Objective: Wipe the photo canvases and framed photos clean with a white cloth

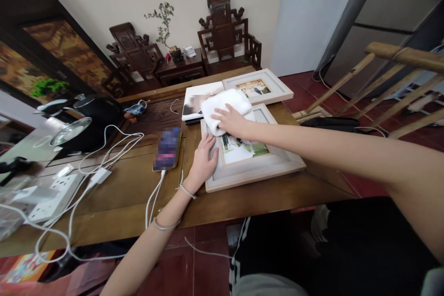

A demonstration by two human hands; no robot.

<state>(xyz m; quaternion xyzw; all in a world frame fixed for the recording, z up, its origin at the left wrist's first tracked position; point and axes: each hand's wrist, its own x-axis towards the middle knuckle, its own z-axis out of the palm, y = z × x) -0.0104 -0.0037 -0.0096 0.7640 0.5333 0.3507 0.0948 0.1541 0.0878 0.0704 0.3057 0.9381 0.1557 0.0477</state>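
Note:
My right hand (231, 121) lies over a folded white cloth (215, 107), its fingers spread and pressing the cloth onto a framed picture. Under the cloth and my wrist is a pale wooden picture frame (256, 175) with a photo (239, 151) inside, partly covered. My left hand (204, 159) rests on this frame's left edge, fingers stretched out and thumb apart. Behind it lies a second pale frame (282, 88) with a smaller photo. To its left, a white picture panel (212, 87) touches the cloth, its image partly blurred out.
On the wooden table (132, 185) lie a phone (167, 149) with a white cable, a power strip (55, 196) with tangled cords, and a black pot with a glass lid (71, 132). A bamboo chair (354, 83) stands at right; carved chairs (222, 27) stand behind.

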